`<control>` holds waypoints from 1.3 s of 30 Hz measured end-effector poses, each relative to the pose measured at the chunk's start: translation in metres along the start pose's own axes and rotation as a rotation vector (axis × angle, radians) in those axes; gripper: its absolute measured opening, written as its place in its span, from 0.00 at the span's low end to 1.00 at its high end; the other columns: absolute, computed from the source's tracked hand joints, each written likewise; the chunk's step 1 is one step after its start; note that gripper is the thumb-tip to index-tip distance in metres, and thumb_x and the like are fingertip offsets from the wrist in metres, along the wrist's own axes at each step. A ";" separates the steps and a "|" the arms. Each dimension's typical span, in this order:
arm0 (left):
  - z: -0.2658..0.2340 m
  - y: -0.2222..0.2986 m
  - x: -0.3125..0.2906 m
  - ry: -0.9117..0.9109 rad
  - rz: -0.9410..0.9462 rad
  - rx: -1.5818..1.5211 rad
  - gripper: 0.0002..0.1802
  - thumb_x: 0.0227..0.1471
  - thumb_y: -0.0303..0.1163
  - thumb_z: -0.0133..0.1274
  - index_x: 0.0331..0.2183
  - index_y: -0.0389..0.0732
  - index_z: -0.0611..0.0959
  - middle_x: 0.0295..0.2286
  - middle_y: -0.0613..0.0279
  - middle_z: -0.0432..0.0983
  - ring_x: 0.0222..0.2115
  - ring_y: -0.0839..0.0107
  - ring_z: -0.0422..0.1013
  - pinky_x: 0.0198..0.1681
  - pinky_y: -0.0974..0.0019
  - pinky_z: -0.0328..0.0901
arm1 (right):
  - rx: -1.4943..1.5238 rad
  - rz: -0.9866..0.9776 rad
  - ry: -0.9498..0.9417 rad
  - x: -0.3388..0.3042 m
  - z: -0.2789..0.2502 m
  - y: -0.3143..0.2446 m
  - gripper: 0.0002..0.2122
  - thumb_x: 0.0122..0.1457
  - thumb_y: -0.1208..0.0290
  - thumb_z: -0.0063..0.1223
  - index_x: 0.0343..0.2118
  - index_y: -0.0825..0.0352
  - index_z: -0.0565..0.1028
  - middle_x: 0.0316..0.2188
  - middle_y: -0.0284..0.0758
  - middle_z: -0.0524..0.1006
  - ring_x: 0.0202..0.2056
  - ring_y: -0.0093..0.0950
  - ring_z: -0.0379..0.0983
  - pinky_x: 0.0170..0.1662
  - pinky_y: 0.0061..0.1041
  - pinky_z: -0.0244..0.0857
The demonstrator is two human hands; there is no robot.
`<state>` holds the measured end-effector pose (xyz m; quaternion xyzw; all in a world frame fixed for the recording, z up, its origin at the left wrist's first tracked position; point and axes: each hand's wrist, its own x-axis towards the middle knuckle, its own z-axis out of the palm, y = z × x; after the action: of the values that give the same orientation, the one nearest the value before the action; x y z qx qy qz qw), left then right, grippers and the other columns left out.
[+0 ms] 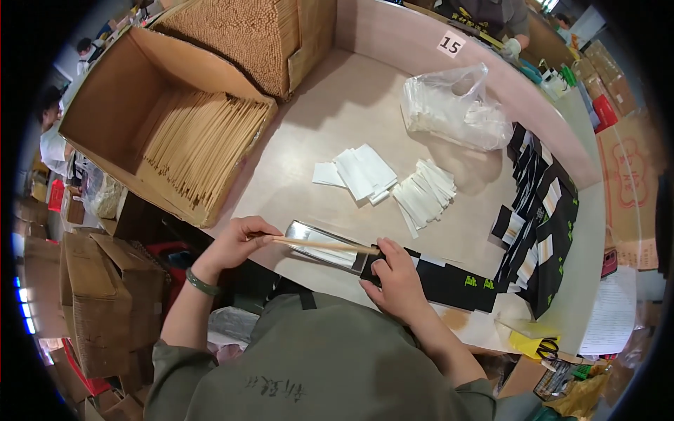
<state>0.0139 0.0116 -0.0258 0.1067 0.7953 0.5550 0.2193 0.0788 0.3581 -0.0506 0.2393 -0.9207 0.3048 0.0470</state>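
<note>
My left hand (241, 243) pinches one end of a pair of pale wooden chopsticks (319, 244). They lie slantwise over a shiny metal trough (300, 231) with a white packet (333, 255) in it. At the trough's right end, my right hand (399, 279) closes on a black paper sleeve (456, 285) with green print. Its fingertips are by the far end of the chopsticks. Beyond the trough lie white folded packets (364, 173) and a fanned pile of narrow white packets (425, 194).
At left stands an open cardboard box (105, 116) of loose chopsticks, with a fuller carton (309, 42) behind it. A clear plastic bag (456, 112) of white packets sits at the back. Filled black sleeves (537, 224) pile up along the right wall (586, 238).
</note>
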 end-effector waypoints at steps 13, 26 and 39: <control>0.112 0.018 0.046 0.442 0.102 0.385 0.11 0.47 0.28 0.62 0.36 0.37 0.84 0.36 0.54 0.76 0.34 0.56 0.76 0.39 0.59 0.71 | -0.104 0.073 -0.043 0.007 -0.002 -0.006 0.18 0.44 0.65 0.68 0.34 0.68 0.72 0.53 0.50 0.69 0.55 0.48 0.65 0.56 0.41 0.62; 0.092 0.031 0.035 0.107 0.574 0.979 0.31 0.31 0.33 0.69 0.41 0.40 0.75 0.32 0.53 0.75 0.31 0.52 0.73 0.35 0.58 0.69 | -0.014 -0.243 -0.019 0.021 -0.027 -0.016 0.11 0.43 0.73 0.59 0.33 0.62 0.76 0.37 0.44 0.73 0.37 0.42 0.72 0.38 0.39 0.67; 0.165 0.057 0.051 -0.678 0.243 0.025 0.30 0.45 0.35 0.64 0.48 0.33 0.75 0.48 0.50 0.72 0.50 0.66 0.67 0.56 0.66 0.60 | -0.169 -0.101 -0.214 -0.028 -0.037 0.057 0.21 0.49 0.55 0.64 0.37 0.68 0.75 0.52 0.49 0.68 0.57 0.48 0.63 0.56 0.44 0.62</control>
<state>0.0417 0.1917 -0.0322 0.3812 0.6655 0.5005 0.4016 0.0748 0.4312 -0.0583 0.3117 -0.9296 0.1962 -0.0161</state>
